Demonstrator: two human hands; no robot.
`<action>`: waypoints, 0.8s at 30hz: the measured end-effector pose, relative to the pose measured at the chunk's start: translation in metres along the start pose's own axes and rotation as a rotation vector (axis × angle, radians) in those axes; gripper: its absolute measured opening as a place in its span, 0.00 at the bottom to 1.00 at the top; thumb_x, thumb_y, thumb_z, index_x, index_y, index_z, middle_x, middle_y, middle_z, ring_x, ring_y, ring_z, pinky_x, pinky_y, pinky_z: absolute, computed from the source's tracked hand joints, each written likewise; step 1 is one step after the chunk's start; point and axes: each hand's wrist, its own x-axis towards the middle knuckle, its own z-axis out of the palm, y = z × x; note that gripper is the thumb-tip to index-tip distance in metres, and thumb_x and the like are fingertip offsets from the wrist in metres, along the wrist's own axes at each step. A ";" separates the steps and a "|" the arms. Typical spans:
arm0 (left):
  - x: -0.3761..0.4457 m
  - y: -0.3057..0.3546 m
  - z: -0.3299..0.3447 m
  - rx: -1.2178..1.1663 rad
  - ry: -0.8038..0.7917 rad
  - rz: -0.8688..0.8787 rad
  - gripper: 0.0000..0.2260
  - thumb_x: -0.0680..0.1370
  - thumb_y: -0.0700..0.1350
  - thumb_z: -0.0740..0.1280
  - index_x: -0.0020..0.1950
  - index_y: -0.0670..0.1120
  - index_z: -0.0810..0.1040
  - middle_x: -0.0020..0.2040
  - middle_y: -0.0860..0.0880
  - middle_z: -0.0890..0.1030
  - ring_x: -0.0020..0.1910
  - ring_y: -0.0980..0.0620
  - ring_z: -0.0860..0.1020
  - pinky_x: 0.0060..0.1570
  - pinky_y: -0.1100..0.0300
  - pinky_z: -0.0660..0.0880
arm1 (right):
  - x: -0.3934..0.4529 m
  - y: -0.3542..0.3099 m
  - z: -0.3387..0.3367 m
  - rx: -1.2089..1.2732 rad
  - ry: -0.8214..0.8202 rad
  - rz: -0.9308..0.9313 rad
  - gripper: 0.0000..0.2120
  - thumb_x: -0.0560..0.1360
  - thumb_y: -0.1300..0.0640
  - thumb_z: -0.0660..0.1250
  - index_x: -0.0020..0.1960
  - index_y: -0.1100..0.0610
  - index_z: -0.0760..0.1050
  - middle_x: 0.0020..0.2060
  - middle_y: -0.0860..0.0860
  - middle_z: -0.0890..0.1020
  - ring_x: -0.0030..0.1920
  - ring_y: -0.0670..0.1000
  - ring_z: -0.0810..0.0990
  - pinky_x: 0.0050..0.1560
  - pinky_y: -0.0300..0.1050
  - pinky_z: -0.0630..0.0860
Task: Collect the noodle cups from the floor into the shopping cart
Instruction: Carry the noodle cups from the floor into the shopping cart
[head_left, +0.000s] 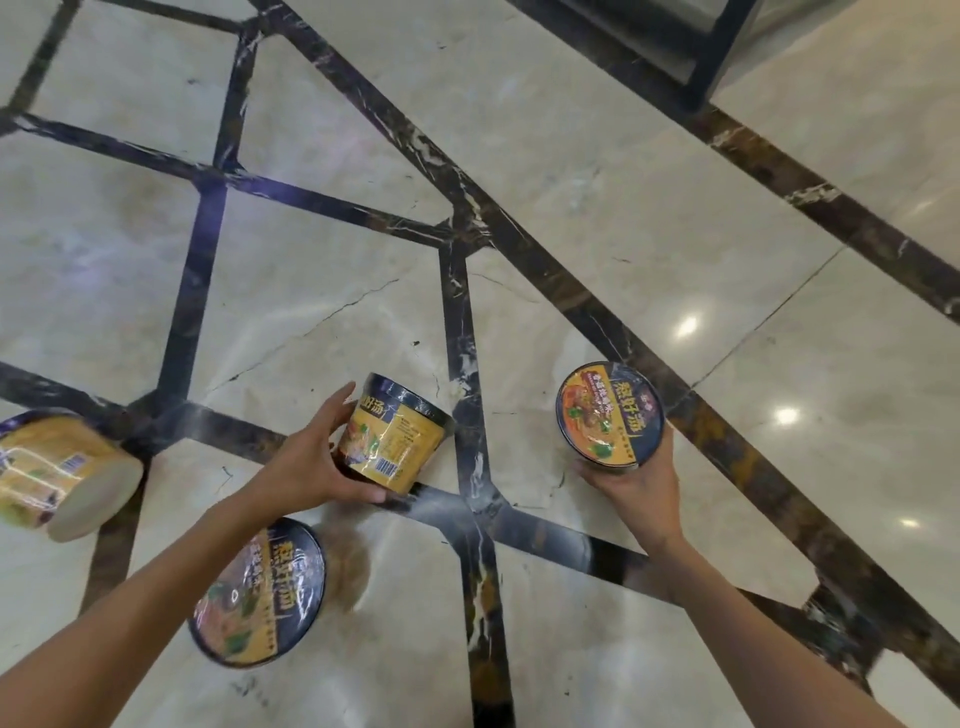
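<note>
My left hand (311, 457) grips a yellow noodle cup (395, 434) with a dark lid, tilted above the floor. In my right hand (636, 480) is a second noodle cup (609, 413), held from below with its dark printed lid facing me. A third noodle cup (262, 590) stands on the floor under my left forearm, lid up. At the left edge a fourth noodle cup (57, 475) lies on its side, its pale bottom facing right. No shopping cart can be made out.
The floor (597, 171) is glossy beige marble crossed by dark inlaid strips. A dark metal frame leg (714, 67) stands at the top right.
</note>
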 end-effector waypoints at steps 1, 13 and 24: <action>-0.001 0.006 0.001 -0.034 -0.027 -0.046 0.64 0.45 0.70 0.78 0.75 0.59 0.50 0.72 0.50 0.68 0.67 0.50 0.72 0.66 0.45 0.70 | -0.001 -0.001 0.000 0.012 0.000 0.007 0.47 0.59 0.57 0.82 0.70 0.52 0.59 0.60 0.43 0.71 0.59 0.44 0.71 0.47 0.22 0.66; 0.001 0.077 0.008 -0.045 0.157 -0.204 0.34 0.63 0.52 0.80 0.62 0.47 0.68 0.48 0.55 0.76 0.46 0.55 0.76 0.41 0.64 0.71 | -0.001 -0.039 0.001 0.177 -0.026 0.014 0.46 0.55 0.57 0.84 0.67 0.49 0.63 0.58 0.45 0.75 0.57 0.42 0.75 0.47 0.27 0.74; -0.155 0.282 -0.170 -0.499 0.330 -0.203 0.19 0.66 0.52 0.75 0.52 0.50 0.74 0.47 0.52 0.81 0.48 0.52 0.79 0.40 0.62 0.74 | -0.054 -0.332 -0.093 0.321 -0.191 0.016 0.41 0.56 0.61 0.83 0.65 0.55 0.71 0.55 0.48 0.81 0.54 0.44 0.80 0.48 0.33 0.76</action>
